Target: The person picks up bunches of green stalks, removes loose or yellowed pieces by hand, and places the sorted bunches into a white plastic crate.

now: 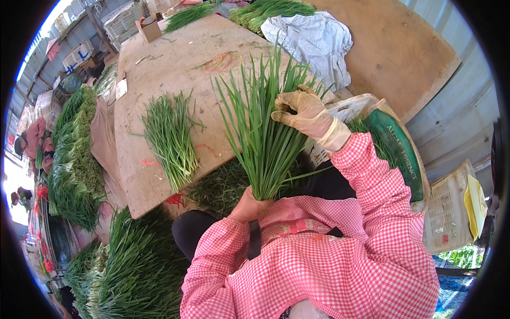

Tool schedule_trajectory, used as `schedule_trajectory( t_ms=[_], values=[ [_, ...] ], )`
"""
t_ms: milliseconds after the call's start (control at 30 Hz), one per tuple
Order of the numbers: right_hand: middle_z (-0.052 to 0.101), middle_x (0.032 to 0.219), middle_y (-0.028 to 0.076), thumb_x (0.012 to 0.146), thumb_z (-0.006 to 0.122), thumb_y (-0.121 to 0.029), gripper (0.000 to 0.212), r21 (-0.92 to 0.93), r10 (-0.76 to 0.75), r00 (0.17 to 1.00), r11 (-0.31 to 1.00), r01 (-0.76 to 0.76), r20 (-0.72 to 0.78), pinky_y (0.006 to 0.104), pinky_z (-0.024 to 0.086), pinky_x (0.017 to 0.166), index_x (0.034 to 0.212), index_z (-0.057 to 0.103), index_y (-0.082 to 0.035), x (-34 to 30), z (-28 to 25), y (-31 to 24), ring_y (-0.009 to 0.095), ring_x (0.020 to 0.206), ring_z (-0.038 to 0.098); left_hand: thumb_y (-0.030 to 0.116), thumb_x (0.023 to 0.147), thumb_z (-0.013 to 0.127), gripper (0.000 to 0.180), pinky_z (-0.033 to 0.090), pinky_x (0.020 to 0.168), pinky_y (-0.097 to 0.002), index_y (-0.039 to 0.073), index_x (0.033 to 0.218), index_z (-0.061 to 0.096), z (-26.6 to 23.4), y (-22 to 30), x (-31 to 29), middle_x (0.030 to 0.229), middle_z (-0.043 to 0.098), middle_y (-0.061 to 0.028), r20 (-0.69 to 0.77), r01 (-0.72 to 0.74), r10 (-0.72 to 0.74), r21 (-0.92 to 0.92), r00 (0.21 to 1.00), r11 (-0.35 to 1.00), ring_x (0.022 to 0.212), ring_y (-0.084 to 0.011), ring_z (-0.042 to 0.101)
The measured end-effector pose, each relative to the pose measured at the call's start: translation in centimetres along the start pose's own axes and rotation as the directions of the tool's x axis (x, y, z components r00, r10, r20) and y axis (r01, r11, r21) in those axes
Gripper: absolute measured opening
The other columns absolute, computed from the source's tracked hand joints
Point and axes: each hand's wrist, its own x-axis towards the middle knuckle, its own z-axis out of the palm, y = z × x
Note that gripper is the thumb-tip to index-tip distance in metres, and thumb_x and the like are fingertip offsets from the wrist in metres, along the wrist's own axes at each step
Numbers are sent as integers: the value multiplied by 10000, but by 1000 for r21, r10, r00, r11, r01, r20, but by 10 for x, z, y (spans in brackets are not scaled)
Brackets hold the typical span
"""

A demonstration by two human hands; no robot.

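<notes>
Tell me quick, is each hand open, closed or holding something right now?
Left hand: closed around the lower end of a green bunch.
Right hand: gloved, curled at the bunch's upper part; whether it grips can't be told.

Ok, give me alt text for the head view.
A person's left hand grips a bunch of long green leaves near its base, while the gloved right hand is at its upper right side. Another bunch lies on the wooden table; more greens are heaped at lower left.
</notes>
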Motion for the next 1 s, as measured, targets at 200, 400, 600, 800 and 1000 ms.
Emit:
schedule_trajectory(
  t_ms=[200, 400, 600, 800, 1000],
  values=[
    [590, 777, 39, 705, 598, -223, 139, -516, -200, 936, 856, 23, -290, 396, 336, 933, 792, 565, -120, -2, 32, 13, 222, 860, 561, -16, 684, 632, 265, 443, 706, -282, 32, 941, 589, 3, 8, 0, 847, 577, 9, -71, 20, -22, -35, 997, 999, 772, -115, 532],
    [571, 741, 88, 776, 571, -185, 94, -293, 143, 789, 877, -381, -598, 369, 475, 609, 802, 559, -96, 23, 7, 79, 234, 625, 572, -26, 687, 625, 278, 443, 690, -269, 41, 953, 576, 1, 0, 1, 854, 578, 9, -166, 1, 3, 24, 986, 1000, 764, -102, 529],
    [524, 888, 36, 820, 568, -97, 314, 467, 69, 948, 880, 89, -311, 271, 443, 608, 1132, 527, -93, 16, -44, 38, 108, 646, 480, -31, 722, 606, 326, 434, 696, -248, 47, 1033, 548, -6, -7, 4, 893, 582, 24, -208, 19, -13, 28, 978, 999, 790, -81, 522],
    [500, 884, 21, 835, 615, -213, 592, 733, 60, 992, 669, -123, 111, 219, 403, 558, 1326, 331, -42, 25, -34, -18, 83, 635, 476, -28, 751, 590, 389, 440, 680, -217, 24, 1123, 488, 0, -20, 11, 972, 580, -9, -221, -136, 134, 3, 966, 991, 832, -77, 517],
    [557, 1051, 39, 869, 552, -300, 556, 882, 275, 943, 378, -283, 186, 145, 297, 456, 1339, 352, -80, 30, -30, -8, 13, 518, 334, 16, 733, 601, 545, 417, 827, -241, -4, 1245, 417, -5, -29, 8, 1002, 596, -72, -108, -145, 162, 152, 981, 978, 933, -114, 523]
  ],
)
